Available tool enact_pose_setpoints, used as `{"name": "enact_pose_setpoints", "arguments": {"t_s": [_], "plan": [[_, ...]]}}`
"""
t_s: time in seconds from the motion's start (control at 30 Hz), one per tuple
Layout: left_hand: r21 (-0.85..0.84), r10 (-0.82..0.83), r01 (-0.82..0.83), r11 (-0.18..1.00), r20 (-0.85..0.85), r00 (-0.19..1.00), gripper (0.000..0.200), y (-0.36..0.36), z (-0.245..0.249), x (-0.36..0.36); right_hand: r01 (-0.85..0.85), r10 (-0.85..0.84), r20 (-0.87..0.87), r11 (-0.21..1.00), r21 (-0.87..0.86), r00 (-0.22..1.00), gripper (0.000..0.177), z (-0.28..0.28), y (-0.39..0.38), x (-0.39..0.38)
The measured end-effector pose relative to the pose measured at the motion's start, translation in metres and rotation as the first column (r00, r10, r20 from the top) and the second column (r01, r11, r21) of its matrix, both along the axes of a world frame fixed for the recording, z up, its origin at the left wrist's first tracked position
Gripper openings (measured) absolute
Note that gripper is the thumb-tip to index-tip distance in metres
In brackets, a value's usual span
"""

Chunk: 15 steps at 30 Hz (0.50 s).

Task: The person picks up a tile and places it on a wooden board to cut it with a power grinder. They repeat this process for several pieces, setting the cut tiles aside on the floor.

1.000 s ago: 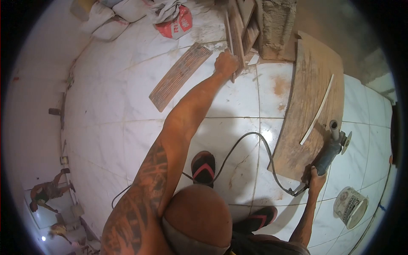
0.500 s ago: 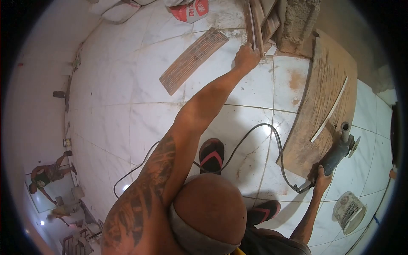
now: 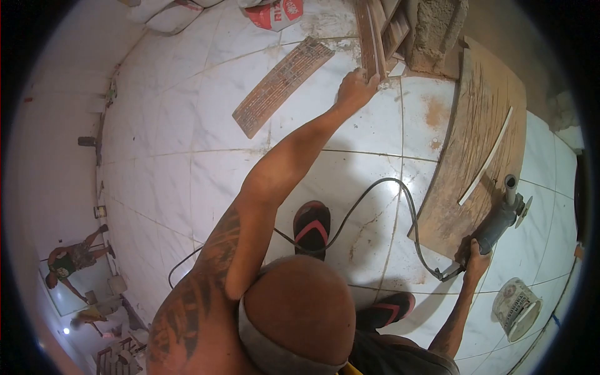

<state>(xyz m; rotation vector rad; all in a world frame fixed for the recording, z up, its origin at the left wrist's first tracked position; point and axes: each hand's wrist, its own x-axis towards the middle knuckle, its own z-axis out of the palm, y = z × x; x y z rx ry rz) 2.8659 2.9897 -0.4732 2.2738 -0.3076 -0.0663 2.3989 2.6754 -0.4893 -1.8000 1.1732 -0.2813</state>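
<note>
My left arm stretches forward across the white floor. My left hand grips the lower end of a narrow tile strip that stands on edge in a stack leaning against a rough concrete block. My right hand is closed on the handle of an angle grinder, which rests on the floor at the near corner of a worn wooden board. A thin white strip lies on that board.
A ridged brown tile piece lies face down left of the stack. The grinder's black cable loops over the floor past my sandalled feet. A small bucket stands at the right, a red bag at the top. A person bends at far left.
My left hand has slid a little back along the tile strip's end, still gripping it. The view shifted up and right since the oldest frame. The grinder stays put.
</note>
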Motion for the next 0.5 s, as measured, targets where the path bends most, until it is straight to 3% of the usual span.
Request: {"name": "enact_pose_setpoints", "arguments": {"t_s": [0.07, 0.17, 0.23, 0.33, 0.4, 0.43, 0.5], "plan": [[-0.006, -0.032, 0.032, 0.999, -0.044, 0.999, 0.055, 0.002, 0.003, -0.001, -0.001, 0.001, 0.001, 1.000, 0.014, 1.000, 0.035, 0.005, 0.003, 0.002], [0.115, -0.092, 0.068, 0.991, 0.217, 0.972, 0.057, -0.002, 0.001, 0.002, 0.022, -0.023, 0.014, 0.995, 0.093, 1.000, 0.035, 0.017, 0.012, 0.009], [0.220, -0.045, 0.008, 0.975, 0.162, 0.986, 0.055, -0.011, 0.011, -0.001, 0.018, -0.029, 0.052, 0.979, 0.204, 0.998, 0.039, 0.024, 0.013, 0.010], [0.318, 0.072, -0.098, 0.943, 0.093, 0.993, 0.053, -0.016, 0.024, 0.003, 0.016, -0.020, 0.033, 0.991, 0.130, 0.999, 0.037, -0.003, -0.002, -0.001], [0.408, 0.072, -0.100, 0.908, 0.083, 0.994, 0.051, -0.006, 0.003, 0.026, 0.023, -0.042, 0.068, 0.967, 0.254, 0.997, 0.036, 0.020, 0.010, 0.009], [0.471, 0.026, -0.065, 0.880, 0.090, 0.996, 0.049, 0.009, -0.041, 0.059, 0.023, -0.053, 0.085, 0.950, 0.313, 0.995, 0.036, 0.030, 0.014, 0.013], [0.500, 0.004, -0.043, 0.865, 0.080, 0.997, 0.055, 0.025, -0.054, 0.079, 0.042, -0.058, 0.078, 0.980, 0.193, 0.995, 0.028, 0.019, 0.013, 0.011]]}}
